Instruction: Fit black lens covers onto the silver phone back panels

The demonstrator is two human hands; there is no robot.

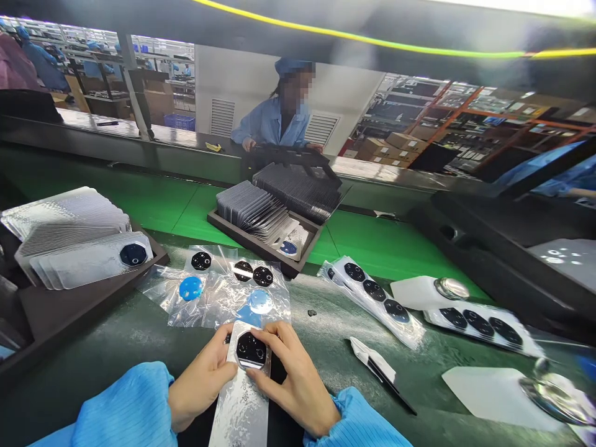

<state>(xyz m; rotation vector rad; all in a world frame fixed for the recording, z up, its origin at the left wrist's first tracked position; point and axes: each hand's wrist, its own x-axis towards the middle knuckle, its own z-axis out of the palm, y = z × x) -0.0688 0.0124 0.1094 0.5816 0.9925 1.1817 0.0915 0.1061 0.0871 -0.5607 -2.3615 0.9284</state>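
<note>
Head view: pinching silvery panel [242,413] in left hand [201,380], holding black octagonal lens cover [251,349] against its upper end between thumb and forefinger of right hand [298,380]; apparently aligning it, next calling for even pressure.

Factory, green conveyor belt [186,209], blue-capped worker [272,121]

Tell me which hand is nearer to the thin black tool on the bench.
Right. The right hand lies left of the thin black tool in the picture, not touching it; the left hand is farther left, past the right one.
</note>
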